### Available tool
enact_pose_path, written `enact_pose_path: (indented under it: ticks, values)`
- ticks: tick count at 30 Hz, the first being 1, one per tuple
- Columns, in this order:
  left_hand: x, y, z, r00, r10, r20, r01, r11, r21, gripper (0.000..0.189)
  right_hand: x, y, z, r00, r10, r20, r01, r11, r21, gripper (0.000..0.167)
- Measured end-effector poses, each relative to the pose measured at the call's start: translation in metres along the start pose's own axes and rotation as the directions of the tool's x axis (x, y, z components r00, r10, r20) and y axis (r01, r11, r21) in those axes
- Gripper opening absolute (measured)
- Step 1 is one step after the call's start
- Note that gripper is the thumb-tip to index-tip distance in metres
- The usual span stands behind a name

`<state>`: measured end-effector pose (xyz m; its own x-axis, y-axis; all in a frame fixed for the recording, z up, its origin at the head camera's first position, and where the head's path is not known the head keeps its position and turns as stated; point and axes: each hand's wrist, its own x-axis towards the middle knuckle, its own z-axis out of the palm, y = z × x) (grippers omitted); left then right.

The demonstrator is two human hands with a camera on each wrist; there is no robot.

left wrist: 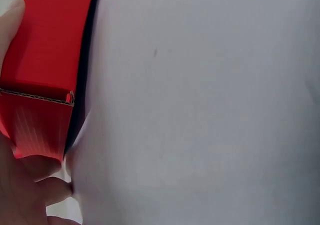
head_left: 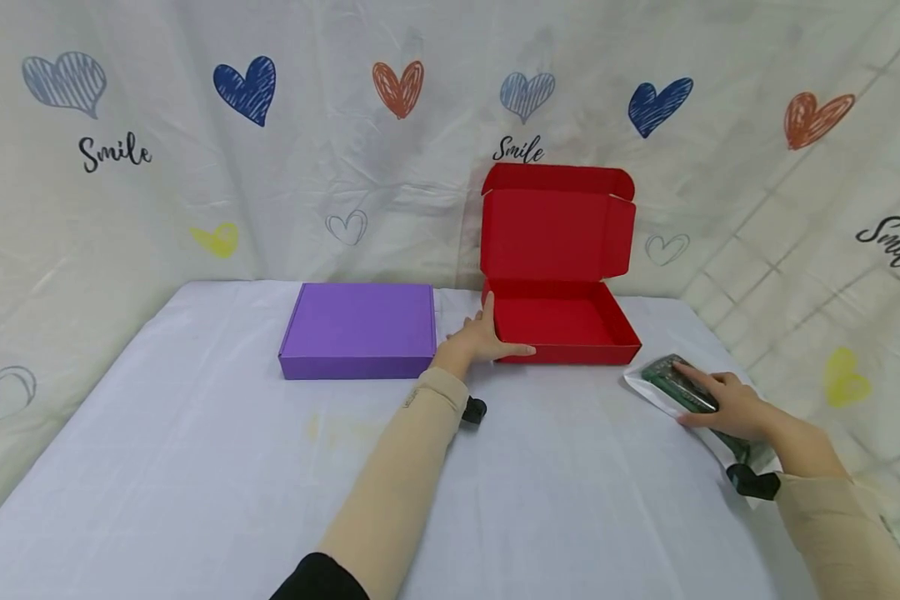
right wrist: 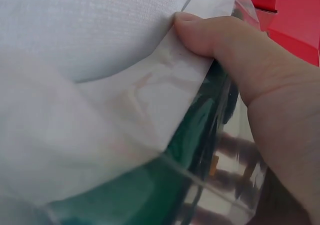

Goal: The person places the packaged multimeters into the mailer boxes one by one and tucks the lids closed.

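Note:
At the centre right, a red cardboard box (head_left: 558,357) lies with its lid raised. My left hand (head_left: 480,340) holds the box at its front left corner, the thumb along the front wall and the fingers at the left side; the left wrist view shows this corner (left wrist: 37,115) up close. To the right of the box, my right hand (head_left: 735,410) grips a flat plastic bag (head_left: 678,385), clear over a white backing, with something dark green inside. In the right wrist view the thumb (right wrist: 220,40) presses the bag's white edge, and fingers show through the clear plastic.
A closed purple box (head_left: 360,321) lies left of the red one, close to my left forearm. A white cloth (head_left: 195,467) covers the table. Behind hangs a pale curtain (head_left: 292,183) printed with hearts and "Smile"; the raised red lid stands against it.

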<state>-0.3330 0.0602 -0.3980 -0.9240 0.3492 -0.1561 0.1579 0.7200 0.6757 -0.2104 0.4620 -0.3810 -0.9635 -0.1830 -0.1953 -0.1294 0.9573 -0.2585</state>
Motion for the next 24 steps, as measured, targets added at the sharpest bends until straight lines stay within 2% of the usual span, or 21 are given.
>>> enact_pose_path:
  ticks: [4,8,13,17,24]
  values:
    - [0.005,0.000,0.002,1.000,-0.026,0.004,0.026,0.999,0.029,0.127,0.000,0.001,-0.001,1.000,-0.009,-0.005,0.009,1.000,-0.012,0.095]
    - [0.006,0.000,0.002,0.999,-0.033,0.014,0.033,0.999,0.016,0.126,-0.002,0.000,-0.004,1.000,-0.014,-0.005,0.013,1.000,-0.011,0.093]
    - [0.002,-0.001,0.002,1.000,-0.008,-0.001,0.008,1.000,-0.004,0.126,-0.003,-0.001,-0.008,1.000,-0.015,-0.002,0.015,1.000,0.006,0.092]
    - [-0.001,-0.001,0.002,1.000,0.012,-0.022,-0.012,1.000,0.010,0.127,-0.002,0.000,-0.013,0.999,-0.027,-0.035,0.026,1.000,-0.008,0.094]
    - [-0.002,-0.001,0.002,1.000,0.013,-0.027,-0.013,1.000,-0.001,0.126,-0.008,-0.001,-0.027,0.992,-0.080,-0.102,0.076,0.996,-0.037,0.103]
